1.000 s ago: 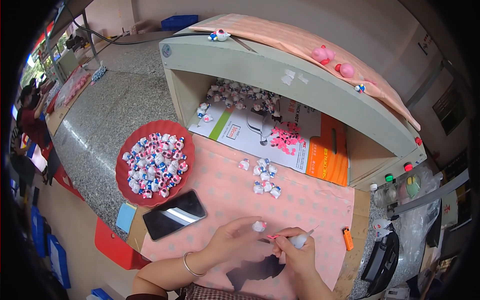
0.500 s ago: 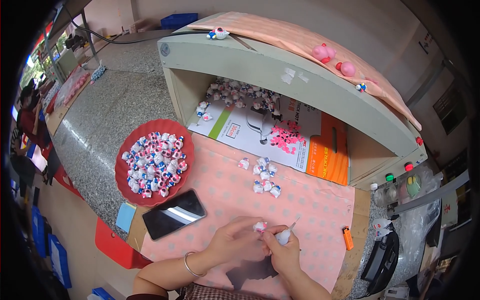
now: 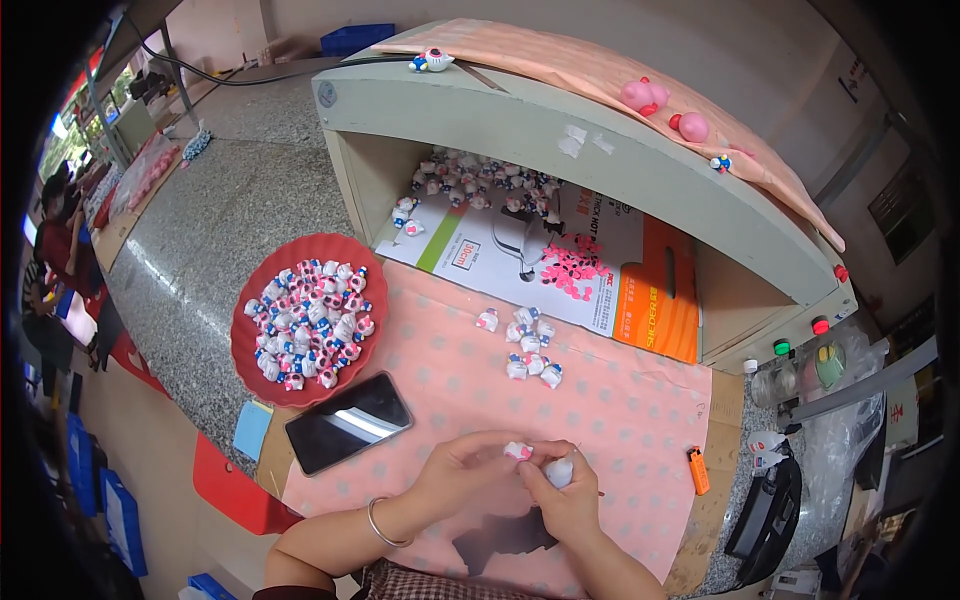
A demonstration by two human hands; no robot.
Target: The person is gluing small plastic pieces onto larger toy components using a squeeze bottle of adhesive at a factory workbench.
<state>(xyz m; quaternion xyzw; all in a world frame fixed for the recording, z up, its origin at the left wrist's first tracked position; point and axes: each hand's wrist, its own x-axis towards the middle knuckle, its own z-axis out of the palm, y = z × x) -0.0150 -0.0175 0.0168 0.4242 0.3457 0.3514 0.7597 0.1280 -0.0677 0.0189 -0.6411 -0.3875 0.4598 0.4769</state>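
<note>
Between the fingertips of my left hand (image 3: 452, 478) is a small white and pink figurine (image 3: 518, 451). My right hand (image 3: 570, 512) is closed around a small white squeeze bottle (image 3: 560, 472), and its thumb and fingertips come up close beside the figurine. I cannot tell whether they touch it. The bottle's thin tip hardly shows. Ahead of my hands, several similar figurines (image 3: 527, 335) lie in a loose group on the pink dotted cloth (image 3: 440, 340). A black patch (image 3: 505, 538) on the cloth lies below my hands.
A red plate (image 3: 252, 350) heaped with figurines stands at the left, with a phone (image 3: 348, 424) in front of it. Beyond the cloth is an open-fronted cabinet (image 3: 560, 140) holding more figurines and a pile of pink pieces (image 3: 572, 268). An orange lighter (image 3: 698, 472) lies at right.
My right hand has turned the squeeze bottle, so its thin tip no longer stands out up and to the right. The left hand holds the figurine in nearly the same place.
</note>
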